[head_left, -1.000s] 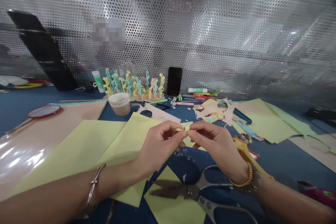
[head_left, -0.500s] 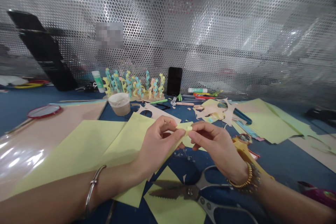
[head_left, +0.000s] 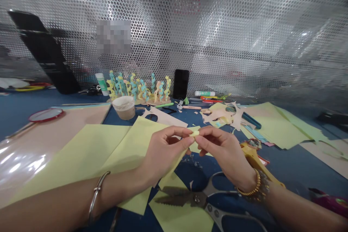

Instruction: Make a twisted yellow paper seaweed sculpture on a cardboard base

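Between my fingertips is a small piece of yellow paper [head_left: 194, 133], pinched from both sides. My left hand [head_left: 165, 148] holds its left end, and a longer yellow strip hangs below the palm. From the right, my right hand [head_left: 221, 148] grips the same piece between thumb and forefinger. Open scissors [head_left: 197, 198] lie just below my hands, over a yellow sheet [head_left: 185, 217]. More yellow sheets [head_left: 108, 148] spread out under and beside my left forearm.
Behind my hands stand a paper cup [head_left: 124, 108], curled paper stalks on a base [head_left: 140, 99] and a black phone [head_left: 181, 84]. Paper scraps [head_left: 221, 114] and a yellow tool [head_left: 252, 157] lie to the right, a red-rimmed disc [head_left: 46, 115] to the left.
The fingers of my left hand have shifted slightly right, closer to my right fingertips. The hanging yellow strip now shows more below my left hand. My right hand has hardly moved.
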The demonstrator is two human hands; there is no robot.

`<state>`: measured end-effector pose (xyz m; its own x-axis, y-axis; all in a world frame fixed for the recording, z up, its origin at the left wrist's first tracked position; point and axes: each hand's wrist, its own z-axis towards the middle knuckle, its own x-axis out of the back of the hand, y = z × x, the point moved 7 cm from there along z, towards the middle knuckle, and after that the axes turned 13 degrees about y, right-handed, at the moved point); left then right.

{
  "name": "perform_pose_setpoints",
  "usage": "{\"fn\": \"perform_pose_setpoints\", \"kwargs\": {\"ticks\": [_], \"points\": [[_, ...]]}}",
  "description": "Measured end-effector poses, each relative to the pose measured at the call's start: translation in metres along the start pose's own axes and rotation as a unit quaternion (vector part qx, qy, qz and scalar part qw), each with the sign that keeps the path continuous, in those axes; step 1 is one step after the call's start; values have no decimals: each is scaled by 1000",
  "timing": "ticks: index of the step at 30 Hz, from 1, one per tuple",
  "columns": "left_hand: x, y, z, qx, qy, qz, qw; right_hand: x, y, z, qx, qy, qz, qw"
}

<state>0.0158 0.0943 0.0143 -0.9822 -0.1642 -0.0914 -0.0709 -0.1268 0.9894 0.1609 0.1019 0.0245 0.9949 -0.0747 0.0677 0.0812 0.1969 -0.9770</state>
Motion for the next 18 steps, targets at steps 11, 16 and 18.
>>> {"fn": "perform_pose_setpoints", "kwargs": {"ticks": [11, 16, 18], "points": [[-3, -3, 2, 23, -9, -18, 1000, 2, -3, -1, 1, 13, -12, 1000], [-4, -3, 2, 16, -18, -16, 1000, 2, -3, -1, 10, 14, -5, 1000], [-4, -3, 2, 12, -19, -12, 1000, 2, -2, -1, 10, 13, 0, 1000]]}}
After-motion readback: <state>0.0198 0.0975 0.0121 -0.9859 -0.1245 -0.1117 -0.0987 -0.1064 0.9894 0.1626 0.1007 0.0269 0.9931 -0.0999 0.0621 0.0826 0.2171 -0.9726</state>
